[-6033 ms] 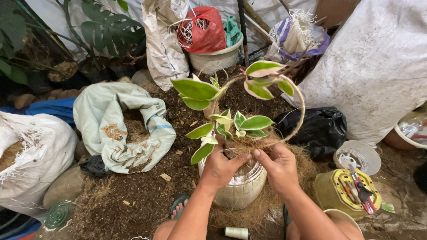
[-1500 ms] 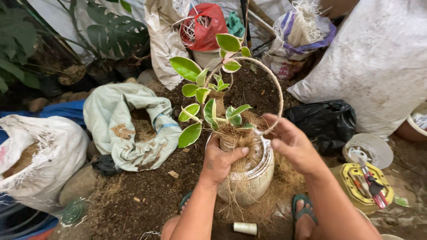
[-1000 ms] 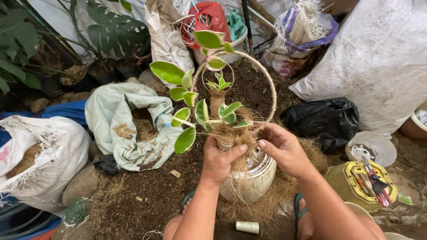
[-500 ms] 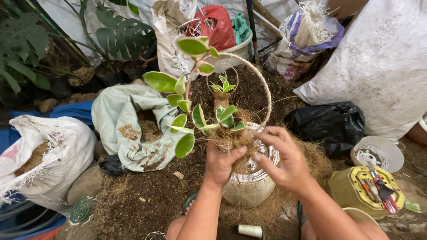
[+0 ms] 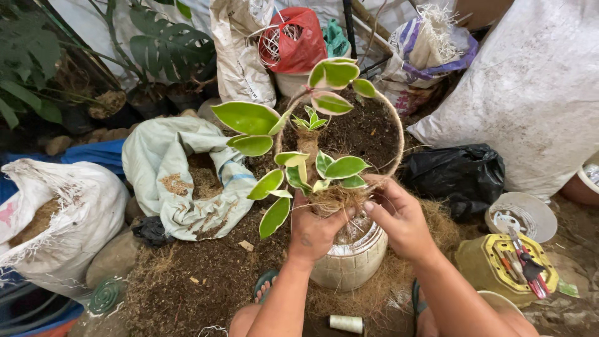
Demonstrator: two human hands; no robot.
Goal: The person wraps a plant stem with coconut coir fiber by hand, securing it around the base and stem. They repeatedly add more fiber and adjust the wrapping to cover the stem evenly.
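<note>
While both hands are working at the base of the variegated plant (image 5: 312,168), the left hand (image 5: 315,228) is closing its fingers around the fibrous root clump (image 5: 340,200) from the left, and the right hand (image 5: 399,218) is pinching the same clump from the right, fingertips curled in. The clump is sitting directly above the mouth of the white pot (image 5: 349,262), between the two hands. The plant's long axis is running up and away from the person, along the wire hoop (image 5: 399,131). Both hands are about equally near.
</note>
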